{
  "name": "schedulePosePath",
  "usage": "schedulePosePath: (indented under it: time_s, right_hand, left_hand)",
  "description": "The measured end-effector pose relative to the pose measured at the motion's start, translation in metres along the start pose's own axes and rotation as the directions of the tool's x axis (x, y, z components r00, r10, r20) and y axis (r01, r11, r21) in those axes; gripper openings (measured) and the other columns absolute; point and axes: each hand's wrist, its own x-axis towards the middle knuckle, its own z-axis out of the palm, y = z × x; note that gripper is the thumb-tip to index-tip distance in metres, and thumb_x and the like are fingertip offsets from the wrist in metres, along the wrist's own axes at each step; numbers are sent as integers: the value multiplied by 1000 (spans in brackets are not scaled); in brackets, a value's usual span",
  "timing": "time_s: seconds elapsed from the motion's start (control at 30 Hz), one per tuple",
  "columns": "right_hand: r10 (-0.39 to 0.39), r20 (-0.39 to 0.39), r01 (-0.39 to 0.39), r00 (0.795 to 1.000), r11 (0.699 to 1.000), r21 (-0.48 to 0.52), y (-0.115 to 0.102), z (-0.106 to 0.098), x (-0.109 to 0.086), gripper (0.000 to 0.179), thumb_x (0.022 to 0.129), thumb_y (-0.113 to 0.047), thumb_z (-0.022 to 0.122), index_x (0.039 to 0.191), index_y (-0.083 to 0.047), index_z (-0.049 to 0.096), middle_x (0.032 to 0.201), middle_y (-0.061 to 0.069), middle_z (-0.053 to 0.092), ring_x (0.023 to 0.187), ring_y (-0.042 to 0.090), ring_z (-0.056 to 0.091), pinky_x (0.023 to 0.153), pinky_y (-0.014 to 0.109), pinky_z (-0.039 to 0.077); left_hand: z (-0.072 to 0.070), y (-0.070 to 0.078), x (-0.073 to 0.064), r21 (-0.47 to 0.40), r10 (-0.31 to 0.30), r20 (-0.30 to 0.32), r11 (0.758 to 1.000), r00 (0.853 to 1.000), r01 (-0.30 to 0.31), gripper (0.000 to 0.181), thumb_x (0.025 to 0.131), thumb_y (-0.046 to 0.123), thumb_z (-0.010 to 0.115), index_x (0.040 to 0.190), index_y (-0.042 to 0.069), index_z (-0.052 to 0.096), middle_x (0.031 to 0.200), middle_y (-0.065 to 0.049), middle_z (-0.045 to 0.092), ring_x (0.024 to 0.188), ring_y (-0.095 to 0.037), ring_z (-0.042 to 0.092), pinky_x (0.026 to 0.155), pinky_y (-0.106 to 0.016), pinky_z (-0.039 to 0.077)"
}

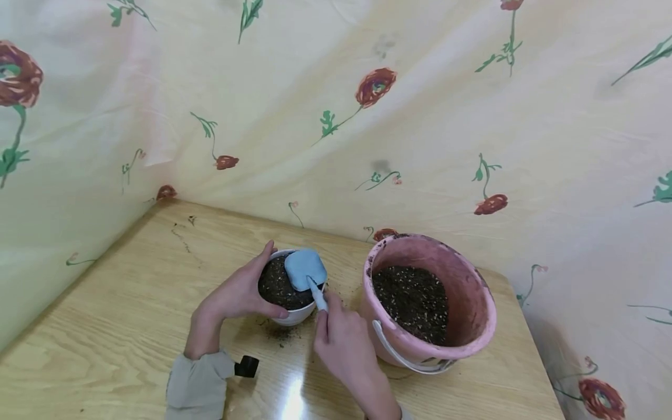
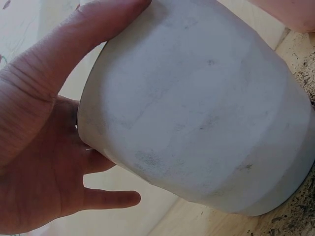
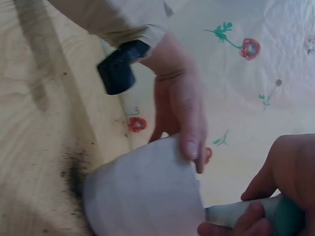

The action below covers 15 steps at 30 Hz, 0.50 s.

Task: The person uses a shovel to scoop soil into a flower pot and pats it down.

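Observation:
A white plant pot (image 1: 295, 318) filled with dark soil (image 1: 275, 286) stands on the table. My left hand (image 1: 236, 296) grips the pot from its left, thumb over the near rim and fingers round the far side. In the left wrist view the pot's pale wall (image 2: 197, 108) fills most of the picture, with the little finger extended beside it. My right hand (image 1: 343, 341) holds a small light-blue trowel (image 1: 304, 269) by its handle. The blade lies over the soil at the pot's right side; whether it presses on the soil, I cannot tell.
Right of the pot stands a pink bucket (image 1: 469, 291) with dark, white-flecked soil (image 1: 412, 300) inside and a white handle (image 1: 409, 361) hanging at the front. Crumbs of soil (image 1: 280, 333) lie around the pot. A flower-patterned sheet (image 1: 294, 116) hangs behind the wooden table (image 1: 121, 326).

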Motion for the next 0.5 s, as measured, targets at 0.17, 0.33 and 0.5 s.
schedulePosePath:
  time_s: [0.17, 0.33, 0.5]
  right_hand:
    - [1, 92, 2, 996, 1000, -28, -6, -6, 5, 3, 87, -4, 59, 90, -5, 58, 55, -2, 48, 47, 14, 48, 41, 26, 39]
    - [-26, 147, 29, 989, 999, -24, -10, -7, 9, 4, 86, -4, 60, 90, -5, 62, 54, -2, 48, 46, 13, 47, 41, 26, 39]
    - [-36, 207, 31, 978, 999, 28, -10, -8, 11, 12, 88, -4, 57, 79, -11, 58, 52, -8, 40, 44, 7, 39, 40, 22, 35]
  left_hand:
    - [0, 0, 1, -25, -2, 4, 1000, 1000, 2, 143, 51, 47, 93, 156, 13, 1, 159, -9, 20, 139, -34, 31, 110, -54, 30]
    - [-1, 1, 0, -31, -13, 4, 999, 1000, 13, 144, 50, 47, 93, 156, 15, 2, 159, -8, 21, 139, -34, 30, 110, -54, 30]
    - [-1, 0, 1, -30, -12, 1, 999, 1000, 12, 144, 50, 46, 94, 156, 15, 2, 158, -7, 23, 139, -32, 31, 110, -54, 29]
